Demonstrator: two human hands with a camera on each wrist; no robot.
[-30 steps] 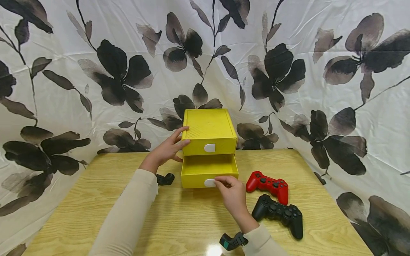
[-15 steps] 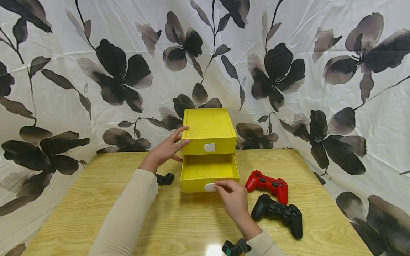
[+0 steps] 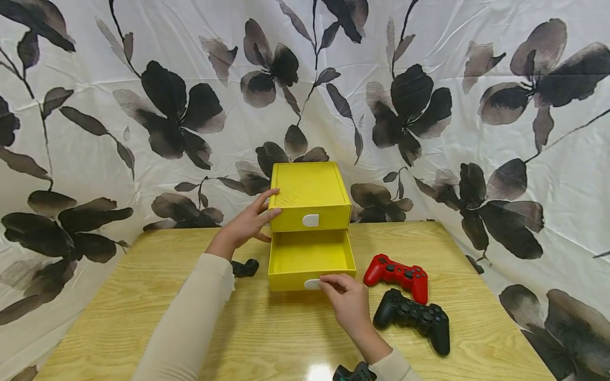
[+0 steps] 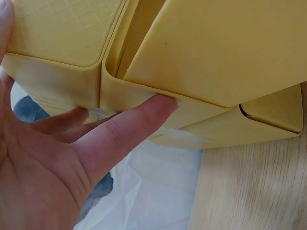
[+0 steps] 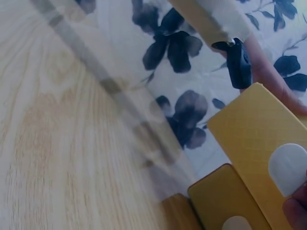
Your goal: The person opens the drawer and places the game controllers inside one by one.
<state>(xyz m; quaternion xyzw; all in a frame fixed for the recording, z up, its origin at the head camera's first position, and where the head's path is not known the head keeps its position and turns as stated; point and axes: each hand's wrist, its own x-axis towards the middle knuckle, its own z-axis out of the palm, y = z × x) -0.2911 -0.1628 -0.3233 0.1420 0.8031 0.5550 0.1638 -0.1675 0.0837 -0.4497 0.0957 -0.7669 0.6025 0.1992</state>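
Note:
A yellow two-drawer organizer (image 3: 311, 185) stands at the far middle of the table, with a white tab on each drawer front. Its lower drawer (image 3: 312, 256) is pulled well out and nothing shows inside; the upper drawer (image 3: 329, 218) is closed. My left hand (image 3: 244, 225) rests against the organizer's left side, fingers spread and fairly straight, as the left wrist view also shows. With thumb and fingertips, my right hand (image 3: 350, 301) pinches the lower drawer's white handle (image 3: 312, 284). In the right wrist view the handle (image 5: 288, 167) is partly hidden at the edge.
Right of the organizer, a red game controller (image 3: 397, 278) lies on the wooden table (image 3: 267, 338), with a black game controller (image 3: 412, 320) nearer to me. Behind the table hangs a white cloth (image 3: 343, 32) with dark flowers. Black straps with camera mounts (image 3: 355, 372) sit on the wrists.
The lower drawer has slid farther out toward me, my right hand moving with it on the handle. My left hand has stayed on the organizer's side.

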